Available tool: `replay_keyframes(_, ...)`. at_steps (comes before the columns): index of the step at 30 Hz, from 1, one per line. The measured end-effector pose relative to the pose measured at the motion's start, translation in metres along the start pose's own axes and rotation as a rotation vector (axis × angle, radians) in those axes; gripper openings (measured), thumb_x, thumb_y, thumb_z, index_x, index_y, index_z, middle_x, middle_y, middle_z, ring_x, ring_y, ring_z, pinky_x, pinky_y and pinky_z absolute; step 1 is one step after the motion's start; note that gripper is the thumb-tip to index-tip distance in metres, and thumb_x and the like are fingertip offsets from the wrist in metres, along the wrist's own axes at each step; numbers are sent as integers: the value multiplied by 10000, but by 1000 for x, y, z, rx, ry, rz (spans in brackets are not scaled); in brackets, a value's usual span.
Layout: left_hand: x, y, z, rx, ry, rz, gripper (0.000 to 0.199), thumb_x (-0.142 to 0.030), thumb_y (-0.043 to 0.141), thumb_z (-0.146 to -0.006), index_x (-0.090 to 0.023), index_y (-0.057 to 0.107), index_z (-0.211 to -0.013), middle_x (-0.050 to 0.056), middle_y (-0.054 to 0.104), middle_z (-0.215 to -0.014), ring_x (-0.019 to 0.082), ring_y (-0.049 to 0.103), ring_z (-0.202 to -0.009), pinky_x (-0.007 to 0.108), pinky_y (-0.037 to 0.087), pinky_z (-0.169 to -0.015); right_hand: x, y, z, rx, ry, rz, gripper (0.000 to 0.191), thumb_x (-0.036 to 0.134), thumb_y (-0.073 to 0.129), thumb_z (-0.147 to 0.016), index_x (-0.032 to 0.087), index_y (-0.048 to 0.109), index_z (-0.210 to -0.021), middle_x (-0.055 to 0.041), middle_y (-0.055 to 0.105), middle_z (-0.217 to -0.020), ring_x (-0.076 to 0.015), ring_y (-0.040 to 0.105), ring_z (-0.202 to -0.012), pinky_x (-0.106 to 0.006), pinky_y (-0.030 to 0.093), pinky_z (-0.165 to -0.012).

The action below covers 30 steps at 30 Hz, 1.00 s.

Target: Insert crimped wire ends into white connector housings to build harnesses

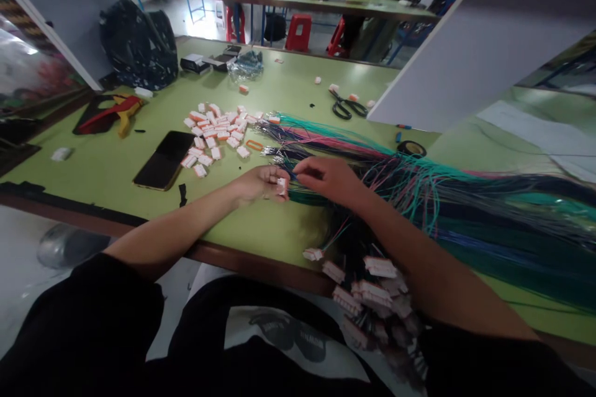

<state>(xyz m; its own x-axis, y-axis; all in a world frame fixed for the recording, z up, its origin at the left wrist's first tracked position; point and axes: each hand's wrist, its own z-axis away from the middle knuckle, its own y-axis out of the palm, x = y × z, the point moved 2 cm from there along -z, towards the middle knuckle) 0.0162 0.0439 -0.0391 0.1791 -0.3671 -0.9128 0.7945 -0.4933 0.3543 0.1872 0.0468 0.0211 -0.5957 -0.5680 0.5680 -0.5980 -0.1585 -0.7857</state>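
Observation:
My left hand is closed around a small white connector housing with orange on it, held upright above the table's near side. Just to its right, my right hand has its thumb and fingers pinched together at what looks like a blue wire. Beyond both hands lie bundled wires in green, pink and black, their metal-tipped ends pointing left. A pile of white and orange connector housings sits left of those ends. Wired connectors hang in a cluster over the table edge beneath my right forearm.
A phone lies left of the pile. Farther left is a red and yellow tool. Scissors and a roll of black tape lie beyond the wires. A grey panel rises at right. People sit at a table behind.

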Motion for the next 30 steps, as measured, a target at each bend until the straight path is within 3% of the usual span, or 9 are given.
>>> replay_keyframes(3,1,-2,-1,8,-2,26,396,-170,815,-563,-113,544,-846,-10,635,-669,94,632,-628,244,511,-672,21,11,3,34,-188,97,159,205,505,-775,179,662,-772,-35,672,-764,-129,571,-713,-238,401,-665)
replay_keyframes(5,1,-2,-1,14,0,33,382,-161,803,-578,-118,542,-853,-11,629,-685,94,635,-640,244,509,-689,21,10,3,0,-209,124,165,186,492,-768,178,652,-730,-39,665,-754,-130,562,-708,-237,397,-664)
replay_keyframes(8,0,-2,0,30,9,39,361,-159,794,-587,-126,544,-846,-20,621,-701,87,629,-634,242,508,-697,11,4,1,-37,-107,160,124,158,504,-709,172,615,-657,-18,622,-672,-117,517,-626,-226,369,-611)
replay_keyframes(13,-3,-1,2,37,7,44,341,-172,800,-582,-121,550,-808,-19,622,-680,84,624,-618,239,514,-681,5,5,-1,73,17,188,106,150,500,-662,175,593,-619,-4,584,-616,-106,475,-575,-219,336,-578)
replay_keyframes(21,-2,-1,1,28,3,57,332,-162,797,-594,-119,543,-803,-24,626,-668,77,628,-605,215,513,-647,7,12,-2,107,32,263,120,161,492,-657,177,594,-594,-10,578,-600,-108,445,-553,-227,311,-566)
replay_keyframes(30,-3,2,2,-31,6,79,341,-113,785,-585,-120,549,-831,-29,613,-658,82,617,-606,234,507,-658,5,16,-2,94,93,202,146,167,482,-669,172,571,-553,5,561,-543,-91,436,-515,-221,293,-549)
